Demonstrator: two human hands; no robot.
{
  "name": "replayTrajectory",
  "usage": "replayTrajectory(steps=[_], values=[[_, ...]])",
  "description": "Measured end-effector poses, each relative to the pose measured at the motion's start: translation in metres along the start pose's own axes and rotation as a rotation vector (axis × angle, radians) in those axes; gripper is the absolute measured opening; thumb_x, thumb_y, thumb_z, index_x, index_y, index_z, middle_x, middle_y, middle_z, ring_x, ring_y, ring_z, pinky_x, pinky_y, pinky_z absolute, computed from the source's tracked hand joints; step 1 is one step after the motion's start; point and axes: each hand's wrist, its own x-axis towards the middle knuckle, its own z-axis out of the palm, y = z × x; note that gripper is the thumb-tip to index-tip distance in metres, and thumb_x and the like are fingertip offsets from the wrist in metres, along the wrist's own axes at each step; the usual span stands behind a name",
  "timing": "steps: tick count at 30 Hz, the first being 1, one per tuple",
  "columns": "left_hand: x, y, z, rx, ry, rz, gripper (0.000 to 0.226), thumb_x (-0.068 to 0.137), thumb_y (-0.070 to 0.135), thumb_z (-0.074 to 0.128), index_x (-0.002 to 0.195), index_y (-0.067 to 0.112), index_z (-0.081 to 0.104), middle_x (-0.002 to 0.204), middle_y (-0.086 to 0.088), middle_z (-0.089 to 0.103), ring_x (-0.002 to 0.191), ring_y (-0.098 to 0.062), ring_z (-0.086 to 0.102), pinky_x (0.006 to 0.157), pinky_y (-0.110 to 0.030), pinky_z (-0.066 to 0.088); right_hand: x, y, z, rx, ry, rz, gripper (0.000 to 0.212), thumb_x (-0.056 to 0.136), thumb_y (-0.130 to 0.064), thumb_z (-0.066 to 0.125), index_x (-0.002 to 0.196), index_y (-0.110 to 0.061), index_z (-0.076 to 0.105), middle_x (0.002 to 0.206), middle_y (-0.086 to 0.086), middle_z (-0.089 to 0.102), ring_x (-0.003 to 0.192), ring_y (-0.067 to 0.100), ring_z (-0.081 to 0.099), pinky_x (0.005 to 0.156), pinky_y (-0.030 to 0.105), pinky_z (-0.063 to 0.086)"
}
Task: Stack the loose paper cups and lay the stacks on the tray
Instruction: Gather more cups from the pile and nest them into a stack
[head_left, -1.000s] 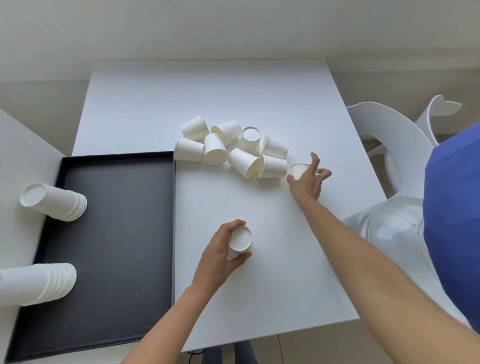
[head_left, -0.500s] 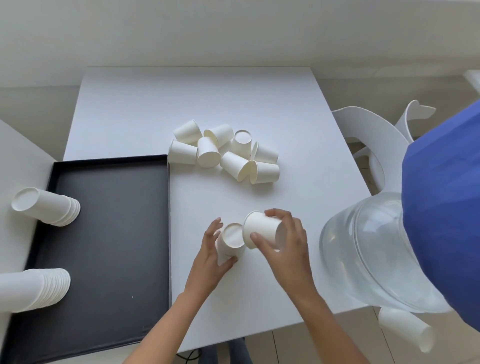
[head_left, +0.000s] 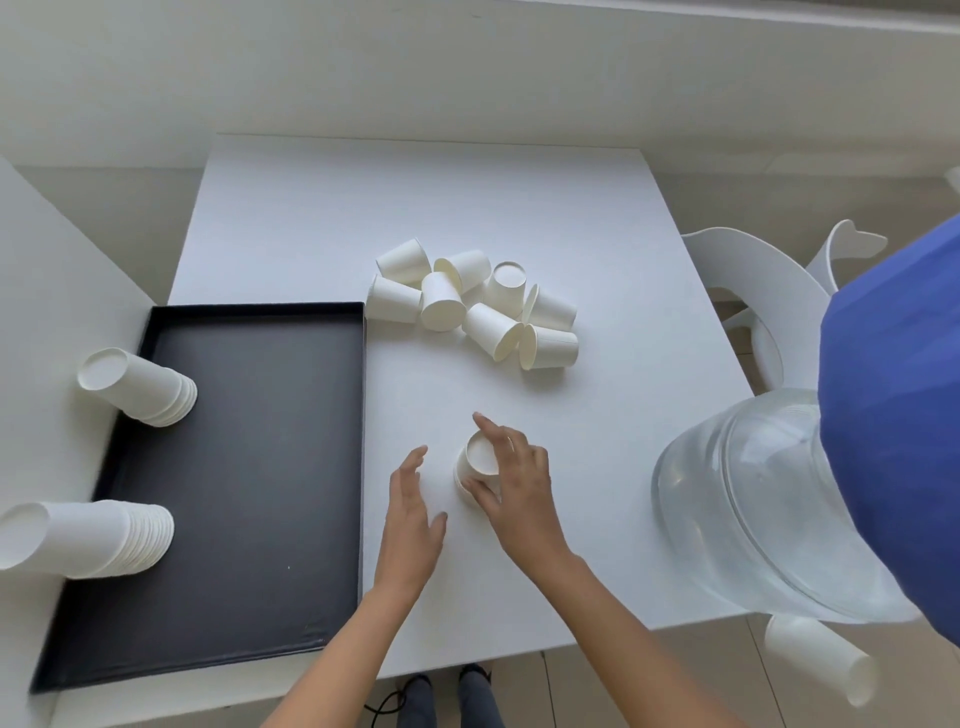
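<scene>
A short stack of white paper cups (head_left: 479, 460) stands upside down on the white table (head_left: 519, 218), and my right hand (head_left: 511, 480) is closed around it. My left hand (head_left: 410, 514) hovers open just left of that stack, fingers apart, touching nothing. A heap of several loose white cups (head_left: 475, 306) lies farther back on the table. The black tray (head_left: 249, 467) sits at the left, with two stacks lying on its left rim: the far stack (head_left: 137, 387) and the near stack (head_left: 85, 538).
A clear water jug (head_left: 758, 514) stands at the table's right edge under a blue sleeve (head_left: 893, 405). A white chair (head_left: 763, 291) is behind it. Another cup stack (head_left: 821, 660) shows below the table's right corner.
My right hand has pushed the cup it carried down onto the stack and now grips it. My left hand has let go and drawn away to the left.
</scene>
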Motion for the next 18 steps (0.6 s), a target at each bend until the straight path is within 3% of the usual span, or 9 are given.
replayTrajectory(steps=[3,6,10,13,18], values=[[-0.004,-0.004,-0.004,-0.018,0.070,-0.048,0.083,0.082,-0.013,0.058,0.142,0.031,0.022,0.148,0.004,0.027,0.135,-0.020,0.040,0.107,-0.031,0.038,-0.004,0.004,0.007,0.176,0.046,0.065,0.074,0.088,-0.024,0.067,0.144,-0.044,0.024,0.133,-0.018,0.044,0.112,0.004,0.048,0.090,0.031,0.048],[-0.007,-0.007,-0.005,-0.035,0.073,-0.064,0.080,0.081,-0.014,0.058,0.141,0.028,0.026,0.147,0.003,0.030,0.133,-0.020,0.042,0.103,-0.025,0.036,-0.007,0.005,0.013,0.237,0.112,0.087,0.076,0.085,-0.028,0.070,0.141,-0.049,0.023,0.132,-0.034,0.038,0.112,-0.017,0.043,0.080,0.014,0.046],[-0.009,-0.006,-0.004,-0.044,0.054,-0.086,0.077,0.081,-0.012,0.057,0.139,0.030,0.029,0.142,0.004,0.034,0.127,-0.017,0.046,0.096,-0.021,0.036,-0.007,0.010,0.025,0.347,0.153,0.164,0.076,0.079,-0.025,0.076,0.135,-0.045,0.028,0.137,-0.028,0.043,0.117,0.002,0.051,0.085,0.017,0.047],[-0.010,-0.002,-0.004,-0.050,0.040,-0.098,0.075,0.081,-0.010,0.058,0.138,0.030,0.030,0.140,0.003,0.036,0.123,-0.014,0.046,0.094,-0.021,0.036,-0.006,0.013,0.032,0.367,0.140,0.219,0.073,0.076,-0.026,0.078,0.127,-0.044,0.029,0.130,-0.024,0.047,0.112,0.006,0.053,0.076,0.014,0.043],[-0.006,0.005,-0.007,-0.175,0.005,-0.181,0.068,0.080,-0.004,0.068,0.132,0.026,0.037,0.136,0.005,0.043,0.116,-0.014,0.050,0.097,-0.025,0.041,0.003,0.019,0.028,0.523,0.112,0.311,0.072,0.073,-0.027,0.081,0.125,-0.038,0.033,0.121,-0.014,0.055,0.109,0.013,0.057,0.083,0.030,0.051]])
